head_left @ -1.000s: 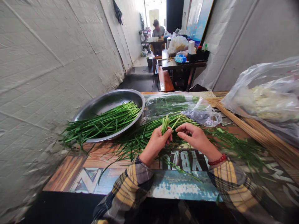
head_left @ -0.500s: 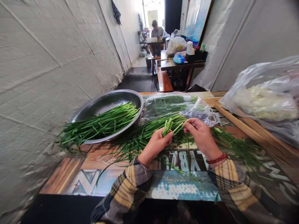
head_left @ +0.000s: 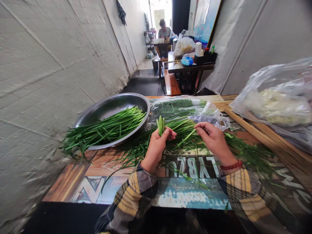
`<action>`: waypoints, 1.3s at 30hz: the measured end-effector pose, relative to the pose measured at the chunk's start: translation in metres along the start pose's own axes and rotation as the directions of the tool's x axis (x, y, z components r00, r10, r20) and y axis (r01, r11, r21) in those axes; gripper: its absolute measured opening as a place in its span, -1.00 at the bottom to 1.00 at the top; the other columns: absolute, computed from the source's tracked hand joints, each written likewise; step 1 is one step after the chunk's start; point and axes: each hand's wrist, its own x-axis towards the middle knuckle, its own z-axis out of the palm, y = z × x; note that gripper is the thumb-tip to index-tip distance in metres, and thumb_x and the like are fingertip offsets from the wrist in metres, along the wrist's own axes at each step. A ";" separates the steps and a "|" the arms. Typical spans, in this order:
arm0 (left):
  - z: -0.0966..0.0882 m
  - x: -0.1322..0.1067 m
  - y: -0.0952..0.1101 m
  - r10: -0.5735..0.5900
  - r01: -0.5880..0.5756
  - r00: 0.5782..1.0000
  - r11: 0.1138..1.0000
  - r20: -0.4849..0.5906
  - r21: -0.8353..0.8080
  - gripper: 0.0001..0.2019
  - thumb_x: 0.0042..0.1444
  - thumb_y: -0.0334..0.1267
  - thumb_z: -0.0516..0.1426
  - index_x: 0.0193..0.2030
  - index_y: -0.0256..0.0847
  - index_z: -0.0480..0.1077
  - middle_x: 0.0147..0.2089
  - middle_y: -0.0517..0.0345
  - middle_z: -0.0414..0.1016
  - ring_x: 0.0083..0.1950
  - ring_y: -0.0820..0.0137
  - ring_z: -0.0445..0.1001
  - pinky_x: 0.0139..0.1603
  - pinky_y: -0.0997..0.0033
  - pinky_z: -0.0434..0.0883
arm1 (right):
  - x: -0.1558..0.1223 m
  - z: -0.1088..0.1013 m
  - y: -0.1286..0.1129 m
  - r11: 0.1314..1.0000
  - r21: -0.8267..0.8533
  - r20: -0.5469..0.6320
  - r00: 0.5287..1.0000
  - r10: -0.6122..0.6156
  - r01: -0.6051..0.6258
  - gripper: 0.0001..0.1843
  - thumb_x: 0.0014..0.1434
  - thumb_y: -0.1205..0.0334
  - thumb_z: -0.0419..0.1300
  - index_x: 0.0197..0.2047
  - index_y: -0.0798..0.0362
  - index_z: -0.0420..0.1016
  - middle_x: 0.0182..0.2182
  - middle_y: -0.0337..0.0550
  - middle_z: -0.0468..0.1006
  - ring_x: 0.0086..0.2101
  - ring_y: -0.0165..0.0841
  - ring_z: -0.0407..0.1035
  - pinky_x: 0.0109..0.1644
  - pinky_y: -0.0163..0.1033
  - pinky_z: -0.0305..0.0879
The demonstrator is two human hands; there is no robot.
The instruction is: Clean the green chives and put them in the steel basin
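Note:
My left hand (head_left: 157, 144) is closed around a small bunch of garlic chives (head_left: 161, 126), their pale cut ends pointing up. Pinched between the thumb and fingers of my right hand (head_left: 213, 138) is the end of a single chive stalk (head_left: 187, 137), slanting down to the left. Beneath and behind both hands lies a loose pile of chives (head_left: 181, 126) on the table. A wide steel basin (head_left: 110, 102) to the left holds a large heap of chives (head_left: 114, 125), whose leafy ends hang over its rim.
Behind the pile lies a clear plastic bag with more greens (head_left: 175, 109). On the right are a bundle of wooden sticks (head_left: 258, 130) and a plastic bag of pale food (head_left: 280, 104). Leaf scraps (head_left: 253, 152) litter the patterned table (head_left: 102, 169). A person (head_left: 164, 31) sits far back.
My left hand has moved left with its bunch, which now stands more upright. My right hand has shifted slightly right, and the single stalk is now apart from the bunch.

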 end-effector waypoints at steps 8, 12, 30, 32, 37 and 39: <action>0.008 -0.007 0.003 -0.032 0.025 0.983 0.999 0.179 0.041 -0.71 0.11 -0.08 0.18 -0.26 -0.31 0.48 -0.25 0.00 0.57 -0.20 0.32 0.50 -0.10 0.37 0.40 | -0.009 0.013 -0.021 0.981 -0.082 -0.039 0.983 -0.180 0.176 -0.85 0.24 0.21 0.11 -0.28 -0.01 0.50 -0.38 -0.19 0.58 -0.36 -0.34 0.46 -0.21 -0.22 0.37; 0.012 -0.012 0.002 -0.085 0.039 0.919 0.991 0.386 0.125 -0.68 0.15 -0.04 0.13 -0.39 -0.30 0.43 -0.45 0.12 0.47 -0.41 0.42 0.40 -0.30 0.43 0.35 | -0.016 0.020 -0.029 0.973 -0.108 -0.019 0.978 -0.208 0.205 -0.84 0.25 0.18 0.11 -0.28 -0.04 0.51 -0.35 -0.16 0.59 -0.30 -0.30 0.48 -0.17 -0.19 0.38; -0.005 -0.005 0.011 0.446 -0.290 0.890 0.712 -0.093 0.640 -0.78 0.12 -0.21 0.14 -0.51 -0.20 0.31 -0.56 0.28 0.23 -0.48 0.49 0.17 -0.37 0.51 0.15 | 0.008 -0.023 0.031 0.904 -0.405 0.280 0.960 -0.021 0.138 -0.83 0.19 0.19 0.15 -0.33 0.00 0.57 -0.40 -0.16 0.54 -0.36 -0.30 0.40 -0.26 -0.23 0.24; -0.002 -0.005 0.008 0.422 -0.305 0.906 0.704 -0.032 0.642 -0.80 0.12 -0.22 0.15 -0.49 -0.19 0.31 -0.53 0.28 0.26 -0.46 0.49 0.21 -0.36 0.52 0.17 | 0.007 -0.019 0.035 0.869 -0.459 0.313 0.949 -0.037 0.186 -0.90 0.14 0.25 0.20 -0.32 0.00 0.56 -0.38 -0.15 0.53 -0.33 -0.30 0.39 -0.23 -0.23 0.23; 0.004 -0.005 0.000 0.315 -0.294 0.947 0.759 0.067 0.581 -0.79 0.18 -0.19 0.09 -0.42 -0.24 0.39 -0.46 0.23 0.36 -0.39 0.46 0.29 -0.31 0.50 0.22 | 0.007 -0.013 0.032 0.869 -0.453 0.261 0.962 -0.082 0.197 -0.92 0.13 0.30 0.20 -0.36 0.01 0.53 -0.37 -0.12 0.51 -0.30 -0.28 0.37 -0.19 -0.19 0.24; 0.004 -0.004 -0.001 0.258 -0.241 0.965 0.825 0.037 0.511 -0.76 0.19 -0.15 0.07 -0.37 -0.25 0.43 -0.48 0.22 0.35 -0.41 0.46 0.29 -0.32 0.49 0.24 | 0.007 -0.011 0.024 0.934 -0.318 0.260 0.962 -0.080 0.164 -0.89 0.17 0.25 0.16 -0.32 0.01 0.52 -0.36 -0.15 0.52 -0.32 -0.30 0.38 -0.21 -0.20 0.27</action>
